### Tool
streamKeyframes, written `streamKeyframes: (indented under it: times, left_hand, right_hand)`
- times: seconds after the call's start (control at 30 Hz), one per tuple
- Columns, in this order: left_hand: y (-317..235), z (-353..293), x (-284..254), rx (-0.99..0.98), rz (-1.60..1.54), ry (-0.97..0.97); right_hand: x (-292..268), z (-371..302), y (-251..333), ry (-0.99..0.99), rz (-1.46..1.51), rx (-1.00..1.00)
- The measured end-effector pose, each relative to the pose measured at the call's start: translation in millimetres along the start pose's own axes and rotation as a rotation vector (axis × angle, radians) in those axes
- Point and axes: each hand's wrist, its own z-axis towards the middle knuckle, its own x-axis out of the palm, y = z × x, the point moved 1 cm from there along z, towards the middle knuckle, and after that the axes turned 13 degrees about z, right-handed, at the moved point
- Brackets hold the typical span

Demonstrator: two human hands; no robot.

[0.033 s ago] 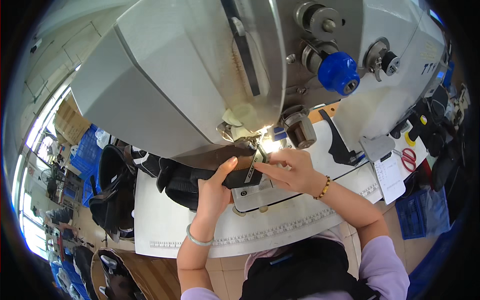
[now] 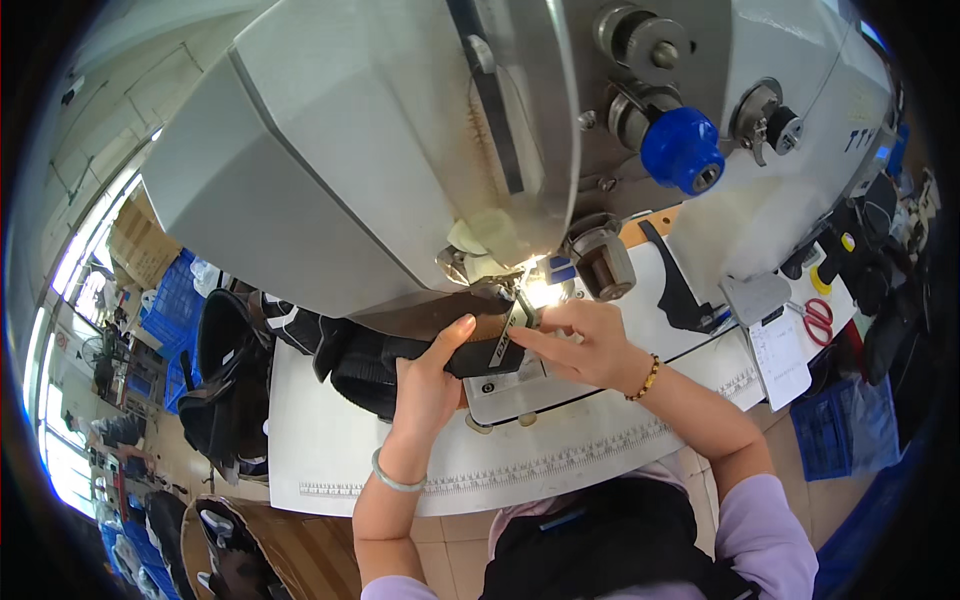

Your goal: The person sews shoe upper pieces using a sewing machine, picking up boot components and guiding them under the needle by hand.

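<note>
A black padded piece (image 2: 370, 362) with ribbed fabric, a brown panel and a light label strip (image 2: 506, 345) lies under the head of a sewing machine (image 2: 370, 150). My left hand (image 2: 428, 388) grips its near edge, thumb on top and fingers hidden beneath. At the label's right side, my right hand (image 2: 585, 345) has its fingers bent and closed on the piece's edge, one fingertip against the strip. A bright lamp glares over the needle area, so the needle itself is hard to make out. Both hands are close to the presser foot.
The white table (image 2: 350, 450) carries a printed ruler strip along its front. Red scissors (image 2: 818, 318), a paper sheet (image 2: 780, 360) and a black cut piece (image 2: 680, 285) lie to the right. Black pieces (image 2: 225, 370) hang at the left; a cardboard box (image 2: 300, 545) stands below.
The machine head sits slightly further right in the picture. Both hands and the black piece keep nearly the same places.
</note>
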Motion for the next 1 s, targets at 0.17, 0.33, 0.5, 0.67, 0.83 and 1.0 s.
streamKeyframes:
  times: [0.17, 0.33, 0.5, 0.67, 0.83, 1.0]
  left_hand:
    - [-3.4, 6.6, -2.9, -0.052, -0.013, 0.015]
    - [-4.3, 9.8, -4.7, 0.017, 0.024, 0.08]
    - [-4.1, 15.9, -9.6, 0.046, 0.153, 0.04]
    - [-5.4, 19.6, -10.8, -0.033, 0.061, 0.046]
    - [-6.5, 24.5, -8.9, -0.01, 0.025, 0.056]
    - [-4.2, 31.8, -13.4, -0.026, 0.025, 0.03]
  right_hand:
    - [5.2, -0.4, 1.6, -0.064, -0.018, -0.015]
    - [1.9, -3.3, 4.4, -0.027, -0.002, 0.05]
    - [5.0, -2.4, 5.3, -0.078, -0.053, 0.017]
    - [6.6, -1.3, 7.0, -0.093, -0.068, 0.042]
    - [6.9, 0.7, 9.1, -0.093, -0.073, 0.099]
    - [7.6, 4.0, 13.4, -0.112, -0.093, 0.146]
